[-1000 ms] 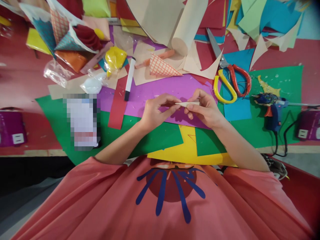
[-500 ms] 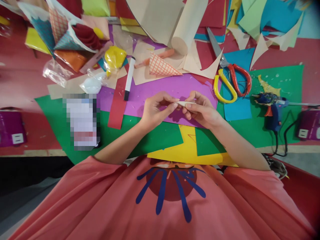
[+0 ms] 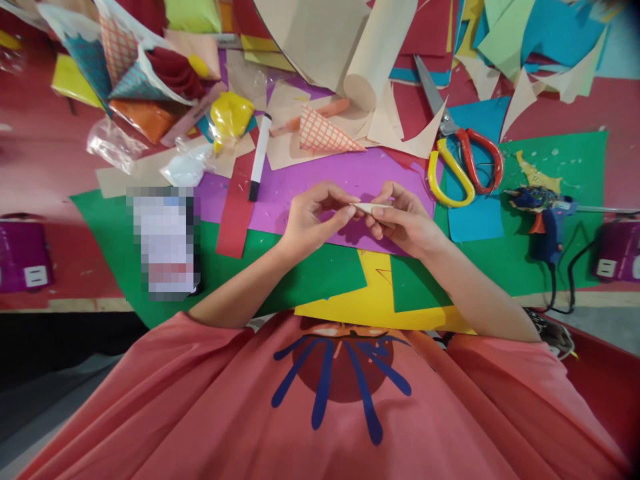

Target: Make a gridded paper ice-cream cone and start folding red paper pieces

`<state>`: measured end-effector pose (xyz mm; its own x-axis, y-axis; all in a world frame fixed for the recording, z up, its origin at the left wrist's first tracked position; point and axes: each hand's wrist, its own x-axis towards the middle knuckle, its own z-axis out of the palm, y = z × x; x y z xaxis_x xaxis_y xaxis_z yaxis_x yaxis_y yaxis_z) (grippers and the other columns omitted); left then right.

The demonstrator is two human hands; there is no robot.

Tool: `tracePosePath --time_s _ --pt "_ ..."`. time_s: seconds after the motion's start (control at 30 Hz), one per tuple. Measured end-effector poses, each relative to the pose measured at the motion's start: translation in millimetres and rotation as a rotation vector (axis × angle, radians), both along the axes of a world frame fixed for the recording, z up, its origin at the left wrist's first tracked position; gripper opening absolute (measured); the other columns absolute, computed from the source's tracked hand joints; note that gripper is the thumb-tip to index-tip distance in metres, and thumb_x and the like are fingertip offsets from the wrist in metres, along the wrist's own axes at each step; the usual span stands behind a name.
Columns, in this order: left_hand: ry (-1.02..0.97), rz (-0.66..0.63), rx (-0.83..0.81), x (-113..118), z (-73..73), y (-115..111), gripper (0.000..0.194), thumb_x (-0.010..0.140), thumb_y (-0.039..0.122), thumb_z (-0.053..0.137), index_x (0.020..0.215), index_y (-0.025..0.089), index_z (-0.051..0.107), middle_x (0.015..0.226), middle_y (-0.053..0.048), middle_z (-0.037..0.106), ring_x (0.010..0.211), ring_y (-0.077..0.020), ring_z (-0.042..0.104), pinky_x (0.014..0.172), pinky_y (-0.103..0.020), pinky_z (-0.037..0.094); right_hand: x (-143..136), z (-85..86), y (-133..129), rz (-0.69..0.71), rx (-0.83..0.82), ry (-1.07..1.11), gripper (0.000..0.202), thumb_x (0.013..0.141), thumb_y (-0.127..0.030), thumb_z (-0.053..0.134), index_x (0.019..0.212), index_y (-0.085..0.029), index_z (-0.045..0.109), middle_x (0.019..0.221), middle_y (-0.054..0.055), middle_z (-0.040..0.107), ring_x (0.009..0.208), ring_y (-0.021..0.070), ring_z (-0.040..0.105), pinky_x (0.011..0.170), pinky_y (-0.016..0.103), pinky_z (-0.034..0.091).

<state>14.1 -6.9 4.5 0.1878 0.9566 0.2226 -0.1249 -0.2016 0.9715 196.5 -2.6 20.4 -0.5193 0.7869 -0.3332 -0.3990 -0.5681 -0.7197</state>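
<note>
A small, narrow cream-coloured piece [image 3: 368,207] is held between my two hands, above a purple sheet [image 3: 287,180]. The thumb and fingertips of my left hand [image 3: 317,217] pinch its left end. My right hand [image 3: 405,220] pinches its right part between thumb and fingers. Just beyond my hands lies an orange-and-white checked cone [image 3: 327,131], its tip toward the right. A black-and-white marker [image 3: 260,158] rests to the left of the cone, partly across a red strip [image 3: 235,213].
Scissors [image 3: 465,167] with red and yellow handles lie right of my hands. Farther right, a blue glue gun [image 3: 547,230] with a cord stands on green sheet. A blurred phone-like object [image 3: 167,243] is at left. Paper scraps and a cream roll [image 3: 377,53] cover the far side.
</note>
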Motion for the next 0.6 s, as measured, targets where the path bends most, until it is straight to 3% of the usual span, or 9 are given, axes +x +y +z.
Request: tracePosePath --time_s 0.13,0.33,0.47,0.53,0.6 --pt "-0.013 0.007 0.009 0.7 -1.6 0.4 0.002 0.081 0.017 0.068 0.081 0.017 0.066 0.075 0.002 0.074 0.068 -0.0096 0.074 0.064 -0.015 0.059 -1.4 0.5 -0.4 -0.002 0.013 -0.006 0.033 0.071 -0.026 0.079 0.077 -0.019 0.047 0.065 -0.006 0.071 0.050 0.0039 0.061 0.049 0.013 0.047" --pt "-0.015 0.015 0.021 3.6 1.1 0.0 0.010 0.084 0.026 0.067 0.078 0.018 0.066 0.062 0.005 0.070 0.060 -0.0095 0.071 0.054 -0.016 0.056 -1.5 2.2 -0.6 0.003 0.023 -0.042 0.034 0.070 -0.028 0.079 0.077 -0.020 0.047 0.065 -0.006 0.071 0.050 0.0043 0.061 0.048 0.014 0.048" --pt "0.075 0.005 0.030 -4.6 -2.8 9.9 0.016 0.090 0.037 0.059 0.087 0.022 0.065 0.066 0.003 0.069 0.058 -0.0095 0.067 0.056 -0.022 0.056 2.2 4.1 1.7 -0.034 0.055 -0.091 0.036 0.069 -0.029 0.080 0.076 -0.021 0.046 0.064 -0.007 0.070 0.049 0.0043 0.059 0.047 0.015 0.048" --pt "0.181 0.124 0.126 -13.8 -6.5 20.8 0.015 0.090 0.038 0.058 0.095 0.025 0.064 0.081 0.001 0.069 0.071 -0.0118 0.067 0.066 -0.028 0.058 4.8 5.2 3.3 -0.073 0.099 -0.128 0.036 0.069 -0.030 0.080 0.076 -0.021 0.046 0.064 -0.007 0.070 0.049 0.0043 0.059 0.048 0.015 0.047" --pt "0.351 0.297 0.310 -24.8 -10.8 32.8 0.020 0.085 0.032 0.064 0.104 0.027 0.062 0.104 -0.003 0.066 0.102 -0.0174 0.063 0.092 -0.037 0.055 7.0 5.8 4.4 -0.106 0.145 -0.164 0.035 0.071 -0.030 0.079 0.076 -0.021 0.046 0.065 -0.007 0.070 0.050 0.0044 0.059 0.049 0.016 0.048"
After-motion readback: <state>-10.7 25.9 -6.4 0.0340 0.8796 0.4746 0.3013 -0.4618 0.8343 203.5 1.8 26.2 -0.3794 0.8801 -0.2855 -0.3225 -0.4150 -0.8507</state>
